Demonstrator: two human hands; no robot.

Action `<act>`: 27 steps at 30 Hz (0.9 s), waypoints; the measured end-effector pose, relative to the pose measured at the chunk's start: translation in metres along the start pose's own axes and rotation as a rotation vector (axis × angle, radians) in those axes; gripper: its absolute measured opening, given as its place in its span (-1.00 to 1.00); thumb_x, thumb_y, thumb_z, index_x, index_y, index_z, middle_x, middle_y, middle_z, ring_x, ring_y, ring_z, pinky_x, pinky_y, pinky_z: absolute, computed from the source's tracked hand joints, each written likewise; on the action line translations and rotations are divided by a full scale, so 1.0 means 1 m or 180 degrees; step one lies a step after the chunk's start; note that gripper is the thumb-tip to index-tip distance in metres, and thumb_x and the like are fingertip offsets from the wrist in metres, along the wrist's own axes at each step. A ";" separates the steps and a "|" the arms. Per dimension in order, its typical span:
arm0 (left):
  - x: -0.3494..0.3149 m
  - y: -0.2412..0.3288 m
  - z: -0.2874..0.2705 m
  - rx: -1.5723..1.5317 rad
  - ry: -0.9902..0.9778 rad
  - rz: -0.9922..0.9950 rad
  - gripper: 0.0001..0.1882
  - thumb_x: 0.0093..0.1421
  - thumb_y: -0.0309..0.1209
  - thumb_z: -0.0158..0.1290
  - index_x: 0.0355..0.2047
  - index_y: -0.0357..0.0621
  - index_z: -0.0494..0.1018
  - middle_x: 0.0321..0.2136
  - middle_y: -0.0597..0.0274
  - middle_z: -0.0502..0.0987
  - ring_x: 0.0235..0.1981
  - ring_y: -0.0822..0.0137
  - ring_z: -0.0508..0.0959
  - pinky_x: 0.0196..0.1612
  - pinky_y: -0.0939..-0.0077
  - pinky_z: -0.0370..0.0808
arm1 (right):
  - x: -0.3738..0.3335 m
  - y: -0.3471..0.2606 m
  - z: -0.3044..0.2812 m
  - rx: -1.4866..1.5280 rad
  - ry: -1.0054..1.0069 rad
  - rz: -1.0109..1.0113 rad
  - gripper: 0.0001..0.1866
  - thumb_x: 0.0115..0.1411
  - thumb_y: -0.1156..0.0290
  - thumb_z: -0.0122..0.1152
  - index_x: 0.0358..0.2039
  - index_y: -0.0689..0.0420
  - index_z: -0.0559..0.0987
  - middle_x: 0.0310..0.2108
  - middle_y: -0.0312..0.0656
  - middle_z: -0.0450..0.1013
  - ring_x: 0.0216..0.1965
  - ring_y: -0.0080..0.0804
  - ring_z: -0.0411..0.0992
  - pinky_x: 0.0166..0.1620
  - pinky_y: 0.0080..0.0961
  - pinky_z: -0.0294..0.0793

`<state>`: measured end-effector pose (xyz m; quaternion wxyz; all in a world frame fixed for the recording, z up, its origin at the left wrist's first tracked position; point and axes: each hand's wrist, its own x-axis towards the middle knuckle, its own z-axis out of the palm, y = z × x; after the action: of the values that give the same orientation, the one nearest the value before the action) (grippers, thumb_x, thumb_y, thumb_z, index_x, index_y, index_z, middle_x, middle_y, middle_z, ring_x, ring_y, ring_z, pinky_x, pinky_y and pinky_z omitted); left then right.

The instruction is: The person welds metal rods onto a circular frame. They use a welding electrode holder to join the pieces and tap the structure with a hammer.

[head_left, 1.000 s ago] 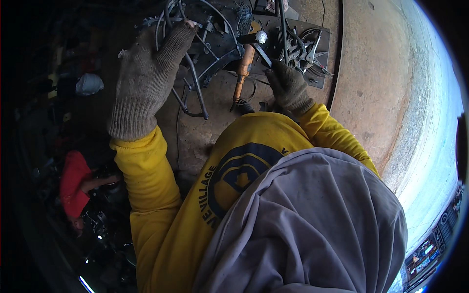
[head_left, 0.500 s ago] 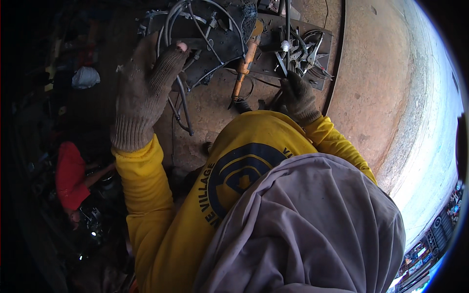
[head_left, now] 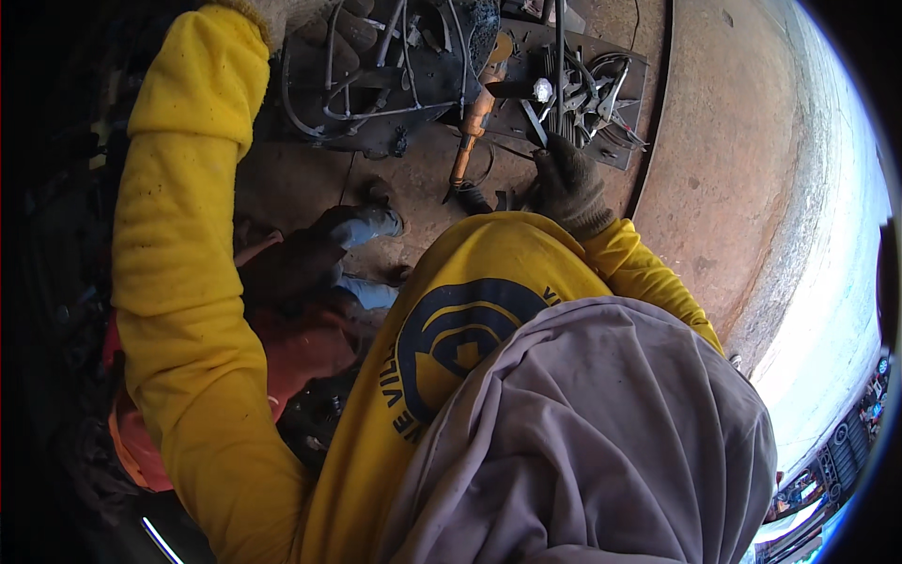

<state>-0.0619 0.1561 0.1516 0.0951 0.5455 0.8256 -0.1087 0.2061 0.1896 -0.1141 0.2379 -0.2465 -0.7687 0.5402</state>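
- The left hand [head_left: 310,23], in a thick beige knit glove at the end of a bright yellow sleeve, is reaching far up to the top edge of the view and is resting on a tangle of bent grey steel rods [head_left: 376,70] lying on a dark metal base; the glove is cut by the frame, so I cannot tell whether its fingers are curled round a rod or lying flat.
- Between the two hands, an orange-handled tool [head_left: 470,127] is lying on the rusty brown floor [head_left: 733,160], its long axis running from near the person's chest up and slightly right toward the rods.
- The right hand [head_left: 567,183], in a dark knit glove, is sitting just right of that handle's lower end, clearly nearer to it than the left; its fingers are bunched together and seem to be closing on a thin upright black rod [head_left: 560,56], though the grip itself is hidden.
- Just beyond the right glove, a cluster of dark wire pieces [head_left: 601,89] is lying on a flat black plate.
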 end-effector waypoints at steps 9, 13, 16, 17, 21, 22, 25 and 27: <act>0.023 -0.018 0.011 0.0604 0.0230 0.0331 -0.60 0.42 -0.22 -0.30 0.20 0.13 0.29 -0.01 -0.12 0.45 -0.05 -0.07 0.52 0.01 0.14 0.52 | 0.014 -0.009 -0.003 -0.0138 -0.0395 0.0343 -0.72 0.30 0.30 0.06 -0.05 0.15 0.49 -0.44 0.00 0.49 -0.37 0.02 0.52 -0.33 -0.26 0.48; 0.023 -0.019 0.011 0.0691 0.0266 0.0339 -0.60 0.42 -0.21 -0.30 0.20 0.14 0.29 -0.02 -0.12 0.45 -0.05 -0.08 0.52 0.01 0.13 0.52 | 0.019 -0.026 -0.003 -0.0227 -0.0431 0.0019 -0.72 0.29 0.30 0.06 -0.04 0.14 0.49 -0.43 0.00 0.49 -0.37 0.02 0.52 -0.32 -0.23 0.49; 0.025 -0.018 0.009 0.0735 0.0295 0.0367 -0.60 0.42 -0.21 -0.30 0.21 0.14 0.29 -0.02 -0.12 0.46 -0.05 -0.08 0.52 0.01 0.13 0.52 | 0.024 -0.020 0.007 -0.0774 -0.0718 0.0027 -0.72 0.28 0.30 0.06 -0.05 0.15 0.48 -0.42 0.00 0.50 -0.35 0.02 0.52 -0.31 -0.21 0.49; 0.025 -0.018 0.008 0.0764 0.0307 0.0374 -0.60 0.42 -0.21 -0.31 0.21 0.14 0.29 -0.02 -0.12 0.46 -0.05 -0.08 0.52 0.01 0.13 0.51 | 0.026 -0.014 0.011 -0.1343 -0.1040 0.0177 -0.73 0.28 0.30 0.06 -0.07 0.15 0.47 -0.41 0.00 0.50 -0.35 0.02 0.52 -0.30 -0.19 0.49; 0.027 -0.018 0.006 0.0819 0.0331 0.0372 -0.60 0.42 -0.20 -0.31 0.21 0.14 0.29 -0.02 -0.12 0.46 -0.05 -0.09 0.52 0.02 0.13 0.51 | 0.025 -0.005 0.013 -0.1123 -0.0616 -0.0540 -0.75 0.29 0.29 0.04 -0.11 0.17 0.45 -0.41 0.00 0.51 -0.34 0.04 0.52 -0.29 -0.15 0.49; 0.026 -0.018 0.008 0.0841 0.0322 0.0379 -0.60 0.42 -0.20 -0.31 0.21 0.14 0.29 -0.02 -0.12 0.46 -0.05 -0.09 0.52 0.02 0.13 0.51 | 0.022 -0.010 0.012 -0.0801 -0.0568 -0.0381 -0.75 0.30 0.28 0.03 -0.12 0.17 0.45 -0.41 0.01 0.50 -0.34 0.05 0.51 -0.29 -0.15 0.49; 0.025 -0.019 0.006 0.0918 0.0363 0.0392 -0.60 0.43 -0.20 -0.31 0.21 0.15 0.29 -0.03 -0.12 0.46 -0.05 -0.09 0.52 0.02 0.13 0.51 | 0.027 -0.013 0.010 -0.0734 -0.0582 -0.0292 -0.74 0.31 0.28 0.01 -0.11 0.18 0.45 -0.42 0.03 0.49 -0.36 0.06 0.50 -0.31 -0.14 0.48; 0.025 -0.018 0.007 0.0959 0.0364 0.0399 -0.60 0.43 -0.20 -0.32 0.21 0.15 0.29 -0.03 -0.12 0.46 -0.05 -0.09 0.52 0.02 0.13 0.51 | 0.031 -0.017 0.008 -0.0966 -0.0693 -0.0336 -0.73 0.32 0.28 0.01 -0.09 0.18 0.45 -0.43 0.04 0.48 -0.37 0.07 0.50 -0.32 -0.15 0.46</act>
<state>-0.0879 0.1691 0.1389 -0.0283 0.6093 0.7684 -0.1939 0.1754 0.1981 -0.0972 0.1414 -0.1789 -0.8744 0.4283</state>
